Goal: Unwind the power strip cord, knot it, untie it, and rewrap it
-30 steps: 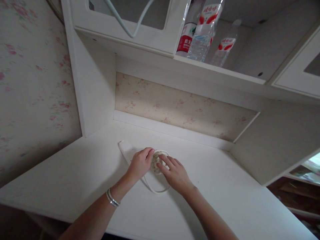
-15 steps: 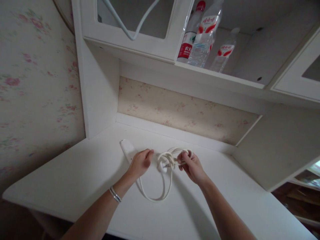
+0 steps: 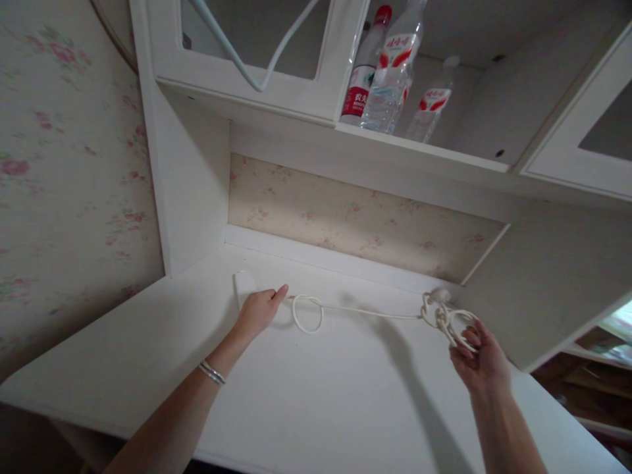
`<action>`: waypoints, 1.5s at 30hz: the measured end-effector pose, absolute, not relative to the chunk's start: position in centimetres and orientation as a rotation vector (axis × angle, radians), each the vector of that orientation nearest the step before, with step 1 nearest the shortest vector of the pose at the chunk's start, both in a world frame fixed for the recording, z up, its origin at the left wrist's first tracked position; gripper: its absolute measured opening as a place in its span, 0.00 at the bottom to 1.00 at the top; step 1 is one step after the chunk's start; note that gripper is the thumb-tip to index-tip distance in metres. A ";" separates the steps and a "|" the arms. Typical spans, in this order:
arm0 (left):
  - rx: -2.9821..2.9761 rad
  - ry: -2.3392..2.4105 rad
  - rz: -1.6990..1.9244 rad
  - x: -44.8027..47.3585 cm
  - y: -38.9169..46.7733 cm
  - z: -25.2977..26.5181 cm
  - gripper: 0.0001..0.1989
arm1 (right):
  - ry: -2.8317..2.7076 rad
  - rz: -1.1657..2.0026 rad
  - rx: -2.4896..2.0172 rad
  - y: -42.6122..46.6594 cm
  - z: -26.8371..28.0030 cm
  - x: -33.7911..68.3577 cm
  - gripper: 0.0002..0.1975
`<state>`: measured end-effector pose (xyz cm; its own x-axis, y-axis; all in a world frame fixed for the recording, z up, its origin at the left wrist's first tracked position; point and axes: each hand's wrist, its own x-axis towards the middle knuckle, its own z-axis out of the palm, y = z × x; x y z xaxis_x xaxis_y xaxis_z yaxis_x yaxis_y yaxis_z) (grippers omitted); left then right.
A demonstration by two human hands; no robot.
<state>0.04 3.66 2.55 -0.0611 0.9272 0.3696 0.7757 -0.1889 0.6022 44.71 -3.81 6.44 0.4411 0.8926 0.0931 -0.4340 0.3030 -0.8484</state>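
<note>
A white cord (image 3: 372, 313) stretches between my two hands above the white desktop, with a single loop near the left end. My left hand (image 3: 261, 308) is closed on the cord close to the white power strip (image 3: 243, 284), whose lower part is hidden behind the hand. At the right, my right hand (image 3: 476, 355) grips the tangled, knotted coils of the same cord. A white plug (image 3: 440, 295) shows beside those coils, over the desk near its back right corner.
The white desktop (image 3: 316, 395) runs below a cabinet. On its open shelf (image 3: 424, 148) stand a red-capped bottle (image 3: 363, 79) and clear plastic bottles (image 3: 395, 72). A pale looped tube or handle (image 3: 261, 82) hangs before the left cabinet door. A side panel (image 3: 567, 283) bounds the right.
My right hand has moved far to the right with the coils and plug, drawing the cord nearly straight. A slack bend has become a small loop. My left hand has shifted slightly left.
</note>
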 end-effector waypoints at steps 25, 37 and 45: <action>1.658 0.634 0.806 3.8 -0.2 4.4 0.25 | -1.401 1.149 -0.769 -5.3 9.0 21.9 0.12; 2.045 0.835 0.774 4.9 -1.1 1.8 0.08 | -1.407 0.951 -1.024 -0.3 8.3 21.2 0.16; 2.239 0.968 0.976 4.7 -1.6 3.1 0.10 | -1.145 0.906 -1.178 1.4 5.6 24.0 0.23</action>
